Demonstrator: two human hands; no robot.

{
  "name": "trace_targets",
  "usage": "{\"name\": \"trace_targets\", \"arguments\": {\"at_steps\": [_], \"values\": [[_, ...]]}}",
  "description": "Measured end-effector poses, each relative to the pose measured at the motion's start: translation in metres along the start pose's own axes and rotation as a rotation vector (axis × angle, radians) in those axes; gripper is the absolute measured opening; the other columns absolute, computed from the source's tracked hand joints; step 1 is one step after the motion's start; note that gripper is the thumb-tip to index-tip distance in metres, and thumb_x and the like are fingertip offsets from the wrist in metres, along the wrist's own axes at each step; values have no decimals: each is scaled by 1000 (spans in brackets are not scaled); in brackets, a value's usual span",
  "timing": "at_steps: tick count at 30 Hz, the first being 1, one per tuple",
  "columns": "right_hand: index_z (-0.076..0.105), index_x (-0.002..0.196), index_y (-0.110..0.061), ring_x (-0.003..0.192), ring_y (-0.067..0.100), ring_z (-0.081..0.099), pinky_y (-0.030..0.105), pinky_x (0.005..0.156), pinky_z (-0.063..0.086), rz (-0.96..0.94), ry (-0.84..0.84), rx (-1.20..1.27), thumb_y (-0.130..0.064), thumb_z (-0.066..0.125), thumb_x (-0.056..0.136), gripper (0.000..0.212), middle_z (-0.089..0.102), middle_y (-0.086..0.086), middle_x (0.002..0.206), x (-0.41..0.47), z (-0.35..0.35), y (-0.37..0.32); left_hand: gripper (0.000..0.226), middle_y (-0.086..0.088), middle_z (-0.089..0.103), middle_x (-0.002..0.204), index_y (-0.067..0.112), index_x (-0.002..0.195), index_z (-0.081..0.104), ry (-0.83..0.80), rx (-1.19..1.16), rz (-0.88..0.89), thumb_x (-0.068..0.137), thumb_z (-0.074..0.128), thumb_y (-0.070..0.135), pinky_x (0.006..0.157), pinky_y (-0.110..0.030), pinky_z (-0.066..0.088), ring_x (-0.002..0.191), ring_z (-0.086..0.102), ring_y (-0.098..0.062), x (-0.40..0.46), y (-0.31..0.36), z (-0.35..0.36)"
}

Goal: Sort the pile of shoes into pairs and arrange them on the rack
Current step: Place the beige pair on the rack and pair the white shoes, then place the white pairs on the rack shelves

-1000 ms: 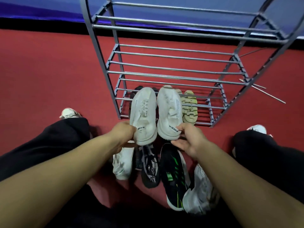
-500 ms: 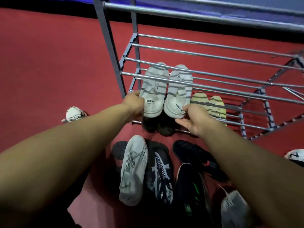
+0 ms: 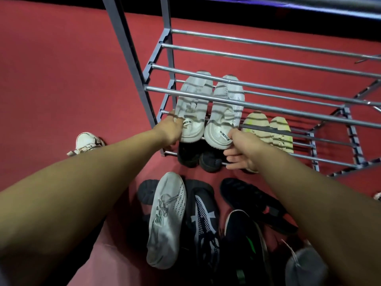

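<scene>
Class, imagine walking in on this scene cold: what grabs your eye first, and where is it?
Two bare arms reach forward, the left hand and right hand at the heels of a white pair of sneakers on a lower shelf of the metal rack. Below, unsorted shoes lie heaped on the red floor.

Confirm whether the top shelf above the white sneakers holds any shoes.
No, the bars of the shelf above the white sneakers carry nothing.

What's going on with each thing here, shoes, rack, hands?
White sneaker pair: side by side on a rack shelf, heels toward the person.
Left hand: holds the left sneaker's heel.
Right hand: thumb on the right sneaker's heel.
Yellowish pair: shelved beside them.
Floor pile: unsorted.
</scene>
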State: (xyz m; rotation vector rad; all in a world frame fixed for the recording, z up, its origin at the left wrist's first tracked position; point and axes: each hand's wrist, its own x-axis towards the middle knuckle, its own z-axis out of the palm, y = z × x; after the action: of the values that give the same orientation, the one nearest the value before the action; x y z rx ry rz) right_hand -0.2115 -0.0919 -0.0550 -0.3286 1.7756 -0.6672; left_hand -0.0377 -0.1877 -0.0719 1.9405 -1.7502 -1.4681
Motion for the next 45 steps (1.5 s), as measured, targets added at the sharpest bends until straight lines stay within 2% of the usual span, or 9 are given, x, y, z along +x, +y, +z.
{"name": "trace_targets", "arguments": {"at_steps": [5,11,19,26,31,34,39,42,45], "values": [[42,139,-18,103,36,62,46,70,60,-8,-64,138,-34,48,92,51,47,13,138,2,-3,12,44,-20,50,139,1,131,47,119,183,118,104,23,27,99,-42,42,120,50,-42,-5,-7,6],[43,138,-25,103,29,60,44,67,59,-20,-60,128,-45,52,90,53,46,4,142,-7,-2,29,46,-27,60,118,-3,120,51,110,203,127,100,26,31,76,-37,43,101,58,-41,-11,-22,7],[43,136,-29,84,23,64,38,71,57,-39,-2,-181,-35,54,95,44,65,6,107,-49,-43,103,45,-16,38,140,10,136,40,584,-261,-156,100,38,38,98,-37,37,117,52,-37,-93,-34,72],[64,112,-25,68,16,48,30,64,48,113,179,-87,-9,47,95,29,56,2,87,-81,-108,219,29,-22,68,114,-2,95,64,-159,199,-40,93,42,17,91,-36,48,109,63,-39,-160,-55,189],[64,123,-11,65,14,51,30,66,49,190,248,-139,-9,59,88,35,55,-2,81,-83,-134,297,39,-15,69,119,12,106,69,-321,491,60,84,44,32,96,-36,49,111,64,-36,-193,-80,235],[62,125,-10,84,21,54,37,86,53,203,267,-201,-16,62,84,42,57,4,99,-77,-139,309,29,-15,72,106,11,94,71,-381,502,96,87,49,30,86,-32,51,101,67,-34,-203,-90,249],[50,132,-4,83,25,44,33,68,46,293,188,-415,-15,58,88,46,43,9,108,-82,-150,315,30,-12,65,73,12,108,70,-519,445,91,96,54,35,53,-27,47,59,61,-29,-228,-97,271],[59,114,-2,90,30,61,46,92,53,309,116,-564,-14,55,90,27,61,15,102,-84,-153,321,42,-12,70,109,15,122,65,-617,475,95,94,54,46,73,-25,48,94,67,-30,-245,-106,291],[60,105,3,68,32,65,41,71,56,357,59,-593,-17,53,94,24,67,21,74,-86,-152,322,56,-4,64,130,21,132,58,-643,573,139,87,59,54,96,-29,48,116,61,-25,-255,-109,303]]}}
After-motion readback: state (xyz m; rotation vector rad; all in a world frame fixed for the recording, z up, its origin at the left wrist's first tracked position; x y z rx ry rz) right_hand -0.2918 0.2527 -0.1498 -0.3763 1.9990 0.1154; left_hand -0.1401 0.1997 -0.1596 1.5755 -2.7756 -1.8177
